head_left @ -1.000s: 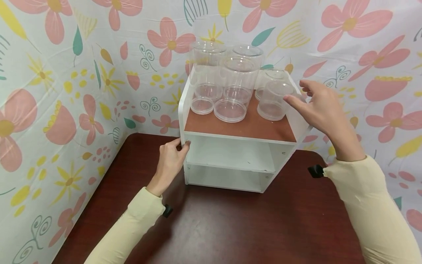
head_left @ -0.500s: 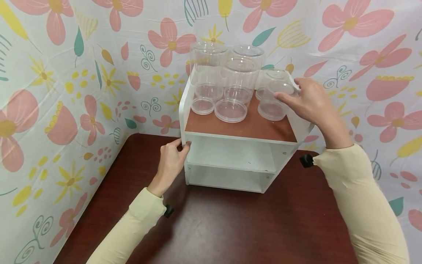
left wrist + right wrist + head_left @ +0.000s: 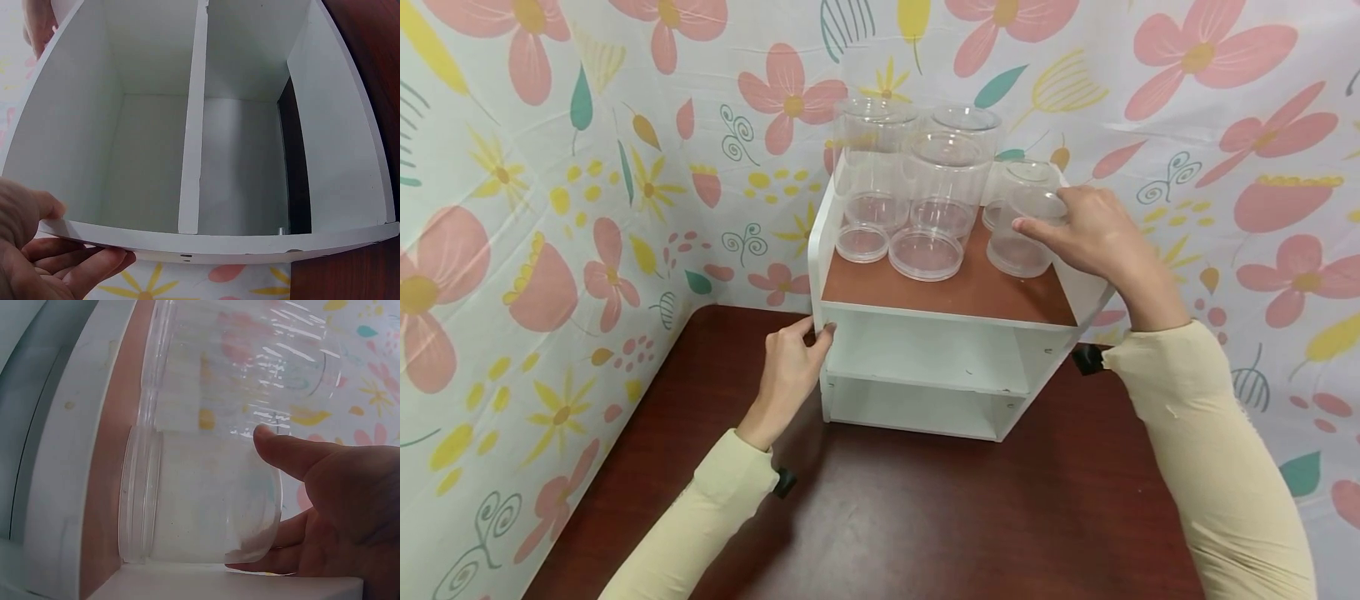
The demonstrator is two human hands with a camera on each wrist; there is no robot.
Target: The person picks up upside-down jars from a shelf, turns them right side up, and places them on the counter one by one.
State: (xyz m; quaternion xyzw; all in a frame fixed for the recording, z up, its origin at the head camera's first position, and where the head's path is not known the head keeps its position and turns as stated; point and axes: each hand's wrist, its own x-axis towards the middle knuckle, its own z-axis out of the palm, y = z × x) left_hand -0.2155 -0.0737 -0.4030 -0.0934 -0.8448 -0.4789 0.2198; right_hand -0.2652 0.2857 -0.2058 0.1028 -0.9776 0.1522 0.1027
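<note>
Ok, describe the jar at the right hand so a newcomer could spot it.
Start at the white shelf with the brown top. Tall clear jars stand left. The front short jar stands on the right, nearer than another short jar, and the only one with the right hand around it.

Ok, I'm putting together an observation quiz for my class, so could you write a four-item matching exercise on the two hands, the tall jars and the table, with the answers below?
Column one
1. Left hand
2. Tall jars
3. Right hand
4. Table

Column two
A. Dark reddish brown, beneath the white shelf unit
B. At the front short jar
C. Gripping the front edge of a white side panel
D. Standing on the brown top, left of the short jars

Right pairs: 1-C, 2-D, 3-B, 4-A
</note>
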